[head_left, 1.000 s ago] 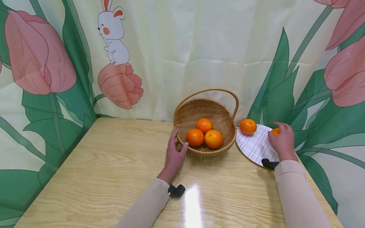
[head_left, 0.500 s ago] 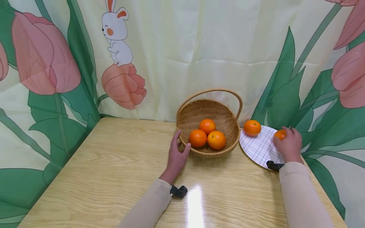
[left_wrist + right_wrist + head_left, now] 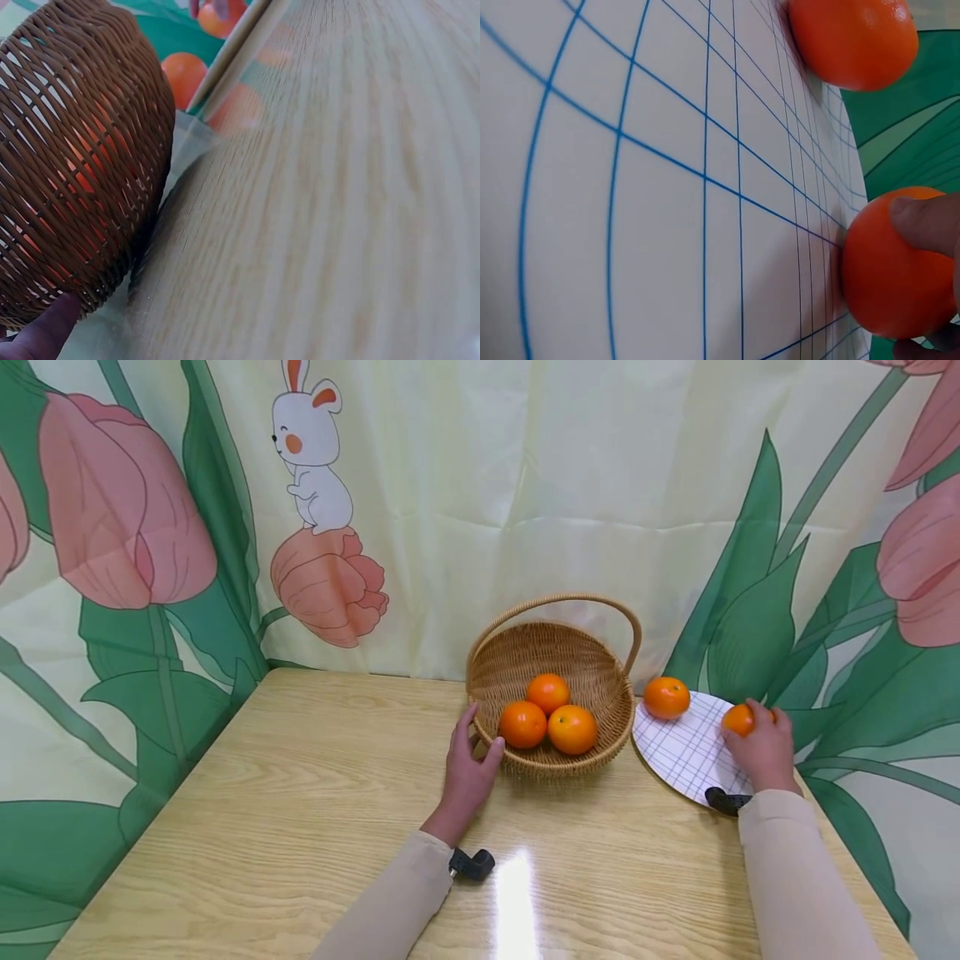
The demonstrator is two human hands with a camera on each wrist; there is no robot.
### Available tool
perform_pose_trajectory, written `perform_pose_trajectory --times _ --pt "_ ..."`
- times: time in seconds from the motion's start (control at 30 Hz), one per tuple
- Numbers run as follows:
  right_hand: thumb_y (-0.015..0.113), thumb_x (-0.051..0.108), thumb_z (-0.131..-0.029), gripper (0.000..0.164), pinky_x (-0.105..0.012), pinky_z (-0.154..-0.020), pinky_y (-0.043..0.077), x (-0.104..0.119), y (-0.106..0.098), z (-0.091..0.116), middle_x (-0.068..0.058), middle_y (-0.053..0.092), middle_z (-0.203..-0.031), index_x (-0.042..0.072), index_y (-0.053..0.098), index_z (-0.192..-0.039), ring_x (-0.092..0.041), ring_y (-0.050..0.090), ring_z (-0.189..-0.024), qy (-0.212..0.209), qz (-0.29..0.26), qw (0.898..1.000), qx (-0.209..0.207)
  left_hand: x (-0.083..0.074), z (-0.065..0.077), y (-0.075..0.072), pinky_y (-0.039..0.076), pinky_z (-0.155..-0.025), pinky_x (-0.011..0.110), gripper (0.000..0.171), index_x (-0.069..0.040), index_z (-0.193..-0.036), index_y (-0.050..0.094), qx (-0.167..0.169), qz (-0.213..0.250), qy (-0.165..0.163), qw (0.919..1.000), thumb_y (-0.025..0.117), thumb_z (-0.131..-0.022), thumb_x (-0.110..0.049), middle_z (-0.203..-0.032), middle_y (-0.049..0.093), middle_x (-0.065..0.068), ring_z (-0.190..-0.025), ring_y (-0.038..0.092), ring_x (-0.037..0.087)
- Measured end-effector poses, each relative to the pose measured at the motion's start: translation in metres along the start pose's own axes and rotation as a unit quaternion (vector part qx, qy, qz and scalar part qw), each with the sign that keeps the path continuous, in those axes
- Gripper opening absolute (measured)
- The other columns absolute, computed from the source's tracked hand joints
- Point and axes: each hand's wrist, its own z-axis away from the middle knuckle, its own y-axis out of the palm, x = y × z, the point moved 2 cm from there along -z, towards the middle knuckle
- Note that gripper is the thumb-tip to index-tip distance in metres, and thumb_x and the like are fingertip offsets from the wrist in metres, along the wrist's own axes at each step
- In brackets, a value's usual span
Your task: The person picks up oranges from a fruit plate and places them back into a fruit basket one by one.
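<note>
A round wicker basket (image 3: 561,770) with an arched handle holds an orange at the back (image 3: 548,692), one at front left (image 3: 522,724) and one at front right (image 3: 572,730). My left hand (image 3: 469,774) grips its left front rim, thumb and fingers spread around the wall; in the left wrist view the thumb (image 3: 49,328) lies against the weave. To the right, my right hand (image 3: 765,750) grips an orange (image 3: 894,262) at the right side of a round board with a blue grid (image 3: 686,747). The thumb presses that orange's skin. Another orange (image 3: 667,697) sits at the board's back left.
The pale wooden table (image 3: 315,802) extends left and in front of the basket. A curtain (image 3: 585,468) printed with tulips and a rabbit hangs right behind the table's back edge. The board lies close to the table's right edge.
The head view has shifted slightly, so everything sits a little farther right. My right hand has settled around the orange on the board. My left hand stays on the basket.
</note>
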Motion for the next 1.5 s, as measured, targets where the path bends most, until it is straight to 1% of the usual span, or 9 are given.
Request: perform_pose_trajectory --times 0.17,0.2,0.33,0.73,0.87,1.03,1.27,1.4,1.5 --pt "0.054 0.022 -0.098 0.07 -0.071 -0.104 0.03 -0.002 -0.001 0.003 -0.036 0.001 -0.154 0.002 0.017 -0.153 -0.06 0.024 -0.126 -0.008 0.0 1.0 -0.001 -0.002 0.001 0.001 0.05 -0.098 0.043 0.066 -0.033 -0.151 0.027 0.002 -0.001 -0.005 1.0 0.061 -0.094 -0.031 -0.155 0.03 0.007 -0.133 0.046 0.038" --pt "0.054 0.023 -0.098 0.07 -0.071 -0.104 0.03 -0.002 -0.001 0.004 -0.035 0.001 -0.154 0.003 0.017 -0.153 -0.06 0.024 -0.126 -0.011 0.0 1.0 -0.001 0.002 0.001 0.001 0.05 -0.098 0.043 0.066 -0.035 -0.15 0.027 0.0 -0.003 -0.003 1.0 0.062 -0.094 -0.033 -0.154 0.031 0.006 -0.132 0.046 0.037" --pt "0.055 0.024 -0.098 0.07 -0.072 -0.102 0.031 0.003 -0.002 0.006 -0.034 0.001 -0.155 0.005 0.017 -0.154 -0.06 0.024 -0.127 -0.016 0.0 1.0 0.001 0.002 0.001 0.001 0.048 -0.101 0.046 0.066 -0.033 -0.15 0.028 -0.002 -0.003 -0.002 1.0 0.062 -0.094 -0.033 -0.154 0.031 0.005 -0.132 0.046 0.038" --pt "0.055 0.033 -0.098 0.072 -0.073 -0.099 0.034 0.03 -0.008 0.026 -0.033 0.006 -0.155 0.009 0.019 -0.155 -0.06 0.027 -0.125 -0.053 0.008 0.999 0.009 0.002 -0.002 0.0 0.048 -0.101 0.044 0.064 -0.038 -0.149 0.026 -0.003 -0.01 -0.002 0.9999 0.06 -0.094 -0.034 -0.155 0.03 -0.001 -0.133 0.046 0.035" --pt "0.054 0.035 -0.098 0.072 -0.072 -0.098 0.036 0.038 -0.009 0.034 -0.033 0.009 -0.154 0.011 0.019 -0.155 -0.059 0.028 -0.125 -0.067 0.007 0.998 0.005 0.002 -0.001 0.0 0.046 -0.104 0.047 0.065 -0.032 -0.15 0.027 -0.003 -0.009 0.003 1.0 0.06 -0.094 -0.034 -0.155 0.03 -0.001 -0.133 0.046 0.036" --pt "0.055 0.035 -0.098 0.07 -0.071 -0.098 0.037 0.05 -0.008 0.045 -0.031 0.011 -0.155 0.013 0.02 -0.155 -0.057 0.03 -0.125 -0.083 0.004 0.997 -0.001 0.003 -0.001 0.0 0.047 -0.102 0.049 0.069 -0.022 -0.152 0.026 -0.004 -0.007 0.003 1.0 0.061 -0.094 -0.033 -0.155 0.029 0.001 -0.132 0.046 0.039" --pt "0.056 0.034 -0.098 0.068 -0.07 -0.099 0.038 0.069 -0.012 0.06 -0.029 0.016 -0.154 0.014 0.024 -0.154 -0.055 0.033 -0.124 -0.121 0.004 0.992 -0.017 0.0 0.0 -0.001 0.052 -0.096 0.049 0.068 -0.022 -0.152 0.027 -0.005 -0.01 -0.005 0.9999 0.062 -0.094 -0.032 -0.155 0.03 0.004 -0.129 0.049 0.039" --pt "0.057 0.034 -0.097 0.068 -0.068 -0.1 0.038 0.079 -0.016 0.067 -0.028 0.018 -0.154 0.015 0.025 -0.154 -0.054 0.034 -0.125 -0.142 0.006 0.99 -0.021 -0.002 0.001 -0.002 0.051 -0.097 0.049 0.068 -0.022 -0.152 0.027 -0.006 -0.013 -0.006 0.9999 0.062 -0.094 -0.031 -0.155 0.03 0.004 -0.129 0.048 0.04" --pt "0.058 0.034 -0.097 0.068 -0.068 -0.1 0.038 0.087 -0.02 0.073 -0.028 0.019 -0.154 0.015 0.026 -0.154 -0.054 0.035 -0.125 -0.158 0.009 0.987 -0.026 -0.002 0.0 -0.001 0.048 -0.101 0.048 0.067 -0.027 -0.151 0.028 -0.007 -0.008 -0.005 0.9999 0.062 -0.094 -0.031 -0.154 0.031 0.003 -0.13 0.047 0.04"
